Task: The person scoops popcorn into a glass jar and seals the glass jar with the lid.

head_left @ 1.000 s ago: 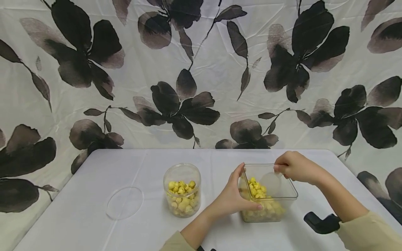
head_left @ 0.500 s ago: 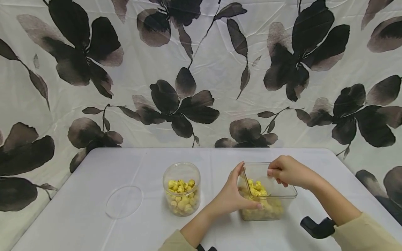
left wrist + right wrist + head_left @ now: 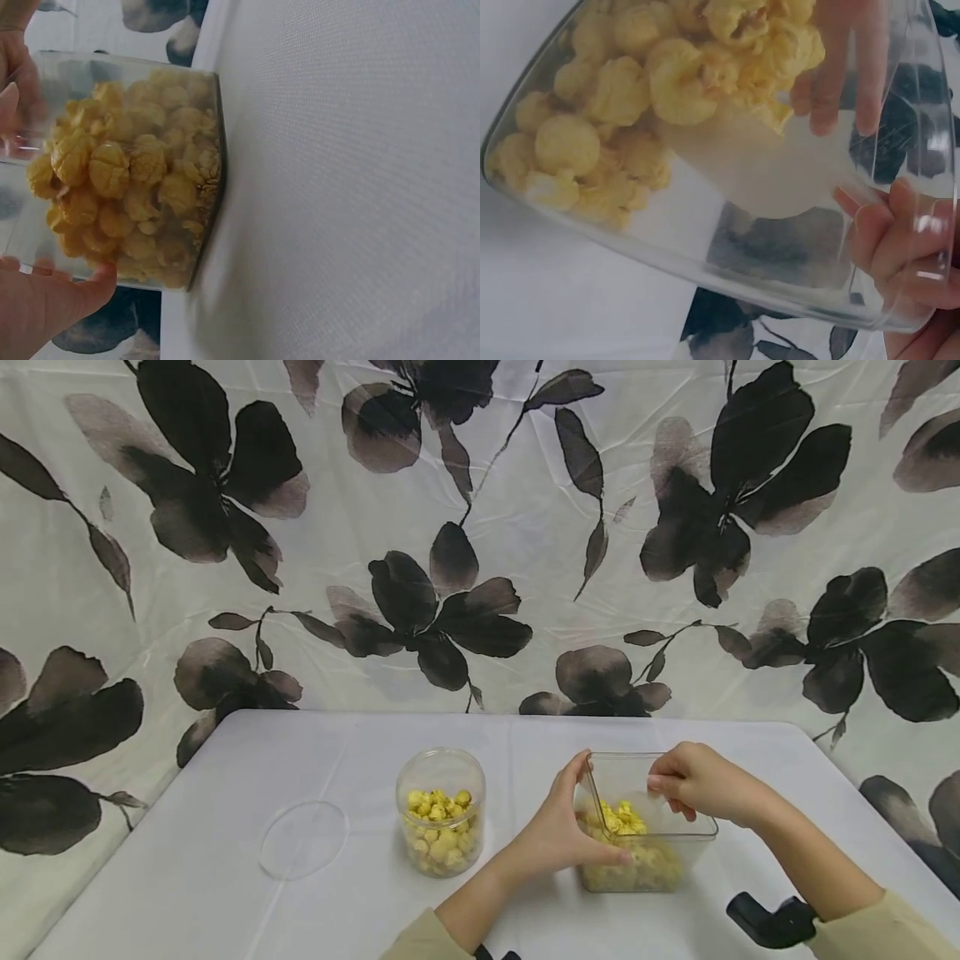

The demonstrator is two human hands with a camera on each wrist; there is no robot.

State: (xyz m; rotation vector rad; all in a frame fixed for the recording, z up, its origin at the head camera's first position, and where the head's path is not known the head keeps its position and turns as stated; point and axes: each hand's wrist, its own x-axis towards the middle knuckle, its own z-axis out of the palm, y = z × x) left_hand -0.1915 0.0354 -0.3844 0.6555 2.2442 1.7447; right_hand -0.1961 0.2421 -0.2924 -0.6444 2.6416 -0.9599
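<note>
Head: shows left grip (image 3: 555, 839) wrapped round left side of clear box (image 3: 663, 837), with thumb on near wall. Has right grip (image 3: 701, 782) over right part of box, curled, with fingertips inside rim. Puts box on right half of counter (image 3: 187, 868), part-filled with yellow popcorn (image 3: 622, 818). To left of box, apart, has upright clear jar (image 3: 441, 767), also holding popcorn. Farther left, has thin clear lid (image 3: 303, 841) lying flat. Behind counter, shows floral cloth (image 3: 525, 685).

Left wrist: gives box side-on, with popcorn pressed against plastic and left grip along lower wall. Cuts off right grip at upper left; can't read pinch from here.

Right wrist: looks through box wall. Shows right grip pinching edge of pale rounded piece (image 3: 761, 169), just beside popcorn. Can't make out full shape through plastic.
</note>
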